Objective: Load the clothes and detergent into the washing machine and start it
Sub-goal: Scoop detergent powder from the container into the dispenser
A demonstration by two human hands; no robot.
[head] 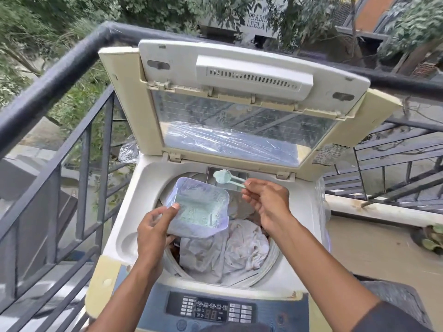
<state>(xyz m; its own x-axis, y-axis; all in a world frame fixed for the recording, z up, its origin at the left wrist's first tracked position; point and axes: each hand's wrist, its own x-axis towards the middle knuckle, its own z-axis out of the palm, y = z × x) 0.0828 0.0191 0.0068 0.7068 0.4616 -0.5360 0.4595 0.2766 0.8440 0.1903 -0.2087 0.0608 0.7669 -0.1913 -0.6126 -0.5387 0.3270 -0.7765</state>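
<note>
A top-loading washing machine stands in front of me with its lid folded up. Pale crumpled clothes lie in the drum. My left hand grips a translucent plastic tub of pale green detergent powder over the drum's left side. My right hand pinches the handle of a light green scoop heaped with powder. The scoop's bowl hovers at the dispenser slot at the back rim of the tub opening.
The control panel with buttons and a display sits at the machine's near edge. A dark metal balcony railing runs along the left and behind the machine. A concrete ledge and more railing lie to the right.
</note>
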